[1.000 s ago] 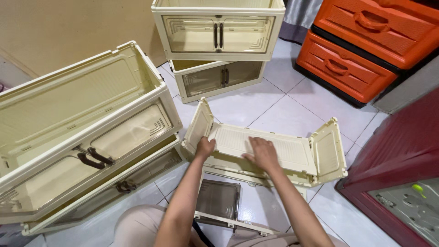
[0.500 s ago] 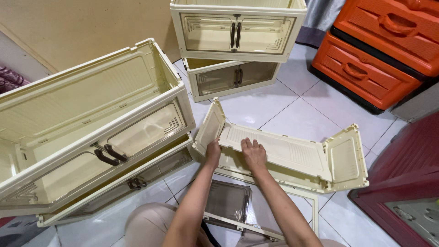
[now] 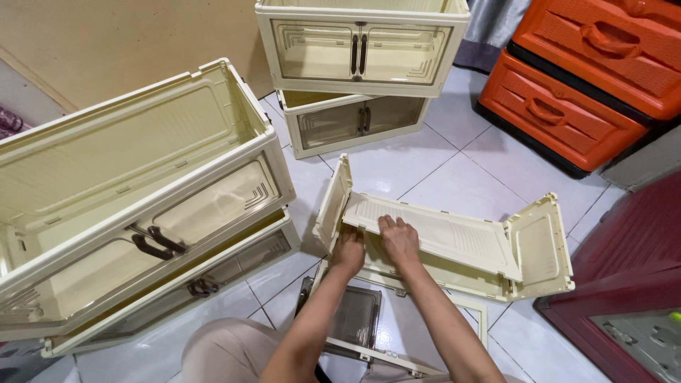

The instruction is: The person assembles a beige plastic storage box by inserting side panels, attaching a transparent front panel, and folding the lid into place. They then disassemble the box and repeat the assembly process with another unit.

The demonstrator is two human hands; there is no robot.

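A folded cream plastic storage box (image 3: 454,248) lies on the white tiled floor in front of me, its end flaps standing up at left and right. My left hand (image 3: 349,250) grips the near left part of its long ribbed panel, fingers under the edge. My right hand (image 3: 399,237) rests right beside it on top of the same panel, which is tilted up toward me. Under the box, near my knees, lies a frame with a smoky clear door panel (image 3: 355,319).
Two assembled cream boxes with clear doors (image 3: 142,206) are stacked at the left, two more (image 3: 362,50) at the back. Orange drawers (image 3: 574,92) stand at the back right. A dark red cabinet (image 3: 631,269) is at the right.
My right hand has slid left along the panel until it sits next to my left hand. The long panel has lifted and tilted. The view has shifted slightly.
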